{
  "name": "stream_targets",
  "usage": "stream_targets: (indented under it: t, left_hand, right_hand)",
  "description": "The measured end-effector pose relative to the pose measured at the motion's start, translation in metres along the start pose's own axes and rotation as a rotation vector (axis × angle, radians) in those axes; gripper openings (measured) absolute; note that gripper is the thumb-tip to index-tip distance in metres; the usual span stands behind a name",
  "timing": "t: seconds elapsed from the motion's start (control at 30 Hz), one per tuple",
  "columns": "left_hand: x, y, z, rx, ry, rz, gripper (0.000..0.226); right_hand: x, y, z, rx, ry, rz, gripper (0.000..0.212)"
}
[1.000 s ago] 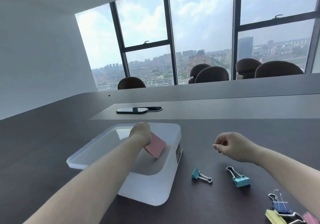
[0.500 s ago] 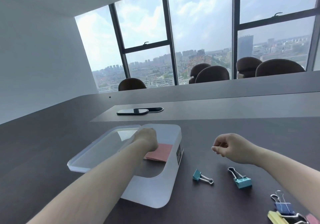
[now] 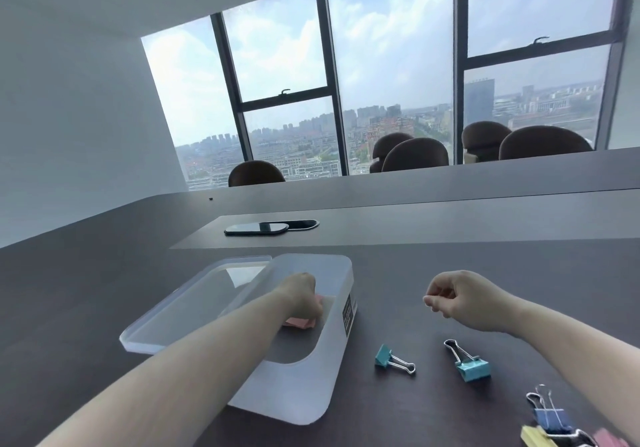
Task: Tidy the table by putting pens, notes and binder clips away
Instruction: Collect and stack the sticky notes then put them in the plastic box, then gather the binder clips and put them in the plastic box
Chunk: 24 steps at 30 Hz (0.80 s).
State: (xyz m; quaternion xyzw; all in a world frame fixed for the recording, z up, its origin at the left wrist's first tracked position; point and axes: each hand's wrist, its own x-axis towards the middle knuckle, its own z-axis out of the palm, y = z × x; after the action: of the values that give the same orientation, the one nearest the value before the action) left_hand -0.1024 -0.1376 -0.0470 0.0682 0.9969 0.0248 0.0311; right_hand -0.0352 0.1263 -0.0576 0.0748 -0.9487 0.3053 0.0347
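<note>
My left hand is down inside the translucent plastic box, fingers closed on a pink pad of notes that lies flat on the box floor. My right hand hovers above the dark table to the right of the box, loosely curled, holding nothing. Two teal binder clips lie in front of it: a small one and a larger one. A blue clip, a yellow clip and a pink clip sit at the bottom right edge.
The box's clear lid lies against its left side. A black phone rests beside an oval cable port further back. Brown chair backs line the far side under large windows.
My left hand has lowered the pink notes from a tilted hold above the box down flat onto its floor. The right hand has hardly moved.
</note>
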Motion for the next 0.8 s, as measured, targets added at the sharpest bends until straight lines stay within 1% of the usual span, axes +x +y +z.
stream_targets:
  t: [0.23,0.33,0.4,0.5,0.57,0.8]
  left_hand:
    - [0.000,-0.003,-0.009,0.011,0.048,-0.004,0.034]
    - [-0.003,0.000,-0.023,0.036,0.102,-0.013,0.035]
    - [-0.007,0.005,-0.035,0.016,0.144,-0.016,0.029]
    - [-0.020,0.021,-0.055,-0.004,0.223,-0.006,0.017]
    - [-0.032,0.035,-0.066,-0.007,0.263,0.026,0.017]
    - [-0.085,0.090,-0.080,0.021,0.268,0.123,0.016]
  right_hand:
    - [-0.001,0.000,-0.003,-0.007,-0.020,0.018,0.019]
    - [-0.004,-0.003,-0.010,-0.008,-0.011,0.024,0.021]
    - [-0.009,-0.008,-0.016,-0.011,-0.010,0.017,0.022]
    - [-0.023,-0.017,-0.024,-0.023,-0.006,0.009,0.012]
    - [-0.034,-0.020,-0.030,-0.025,0.009,0.002,0.017]
    - [-0.079,-0.027,-0.053,-0.014,0.052,-0.020,0.017]
